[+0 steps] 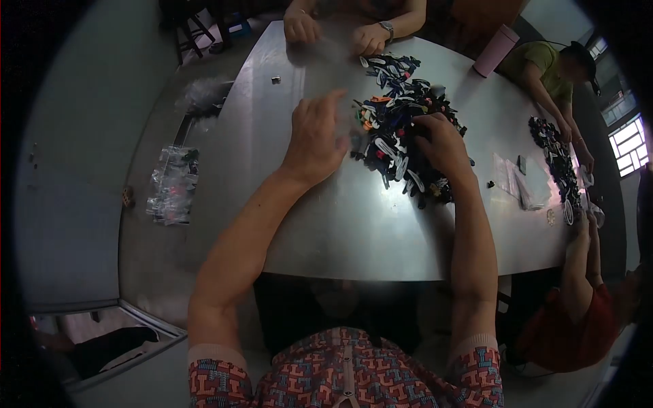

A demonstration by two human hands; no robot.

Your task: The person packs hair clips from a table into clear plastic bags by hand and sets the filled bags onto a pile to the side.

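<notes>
A big pile (386, 129) of small things, mostly black and white, sits on the shiny table (326, 238). The left hand (314, 139) is just left of it, thumb and fingers apart. The right hand (443, 143) is over the pile with bent fingers; I can't tell if they grip anything. At the far right is a pink cup (496, 51). Clear bags (534, 196) lie right of the pile.

On the surface (326, 234) at far right I see a pink bottle (496, 51), near a person in green (543, 62); a barred window (629, 146) is right, a dark stool (185, 27) far left.
</notes>
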